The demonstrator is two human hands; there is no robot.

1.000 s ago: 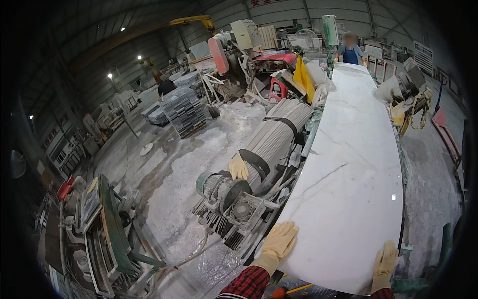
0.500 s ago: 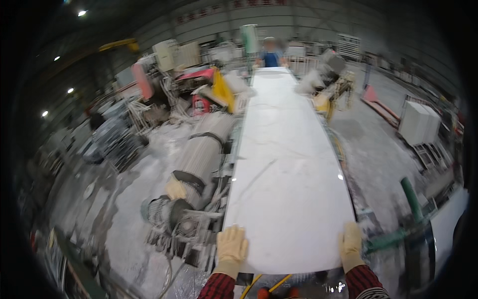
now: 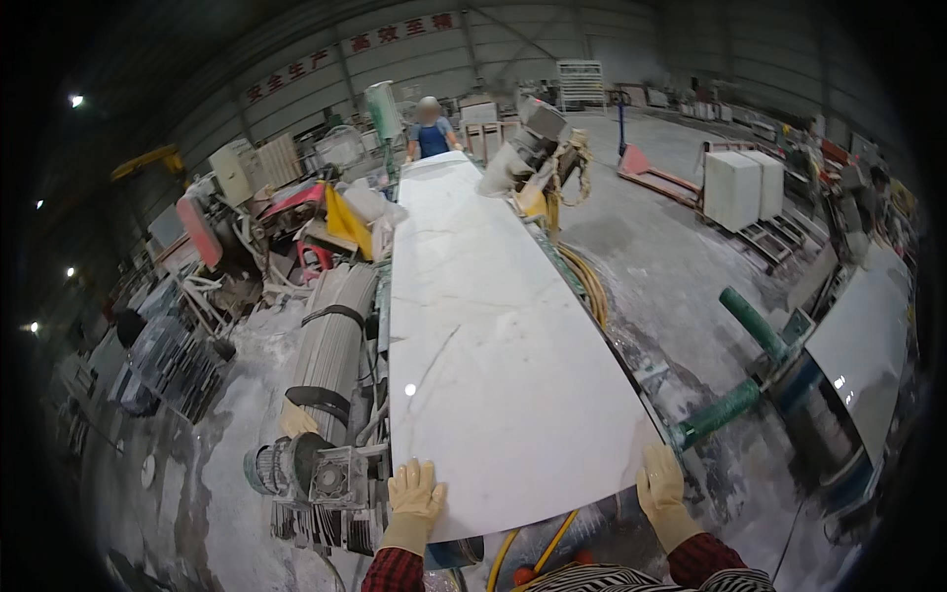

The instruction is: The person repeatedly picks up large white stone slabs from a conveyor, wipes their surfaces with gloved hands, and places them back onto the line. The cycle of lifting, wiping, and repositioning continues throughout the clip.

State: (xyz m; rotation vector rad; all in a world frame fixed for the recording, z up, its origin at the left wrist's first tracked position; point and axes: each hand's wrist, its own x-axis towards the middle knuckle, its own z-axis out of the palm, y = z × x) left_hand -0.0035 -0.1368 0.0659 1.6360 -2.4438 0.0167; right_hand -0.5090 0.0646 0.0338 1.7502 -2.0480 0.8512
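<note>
A long white stone slab point(image 3: 493, 326), with faint grey veins, stretches away from me. My left hand point(image 3: 414, 501), in a cream glove, rests on its near left corner with the fingers stretched out and apart. At the near right corner, my right hand point(image 3: 661, 483) in a matching glove touches the edge, its fingers extended. Neither hand visibly wraps round the stone, though the underside is hidden. Beyond the slab's far end stands a co-worker point(image 3: 431, 136) in a blue apron, hands close to that end.
Left of the slab are a ribbed grey roller point(image 3: 330, 340) and a motor point(image 3: 281, 466). Green rollers point(image 3: 725, 412) and another pale slab point(image 3: 863, 335) stand at right. Yellow hose point(image 3: 584, 281) coils beside the slab. Farther right are a red pallet jack point(image 3: 656, 178) and white blocks point(image 3: 742, 187).
My view has swung to the right, so the slab, the machines and the co-worker appear farther left. The picture is sharper. Both hands remain at the slab's near corners.
</note>
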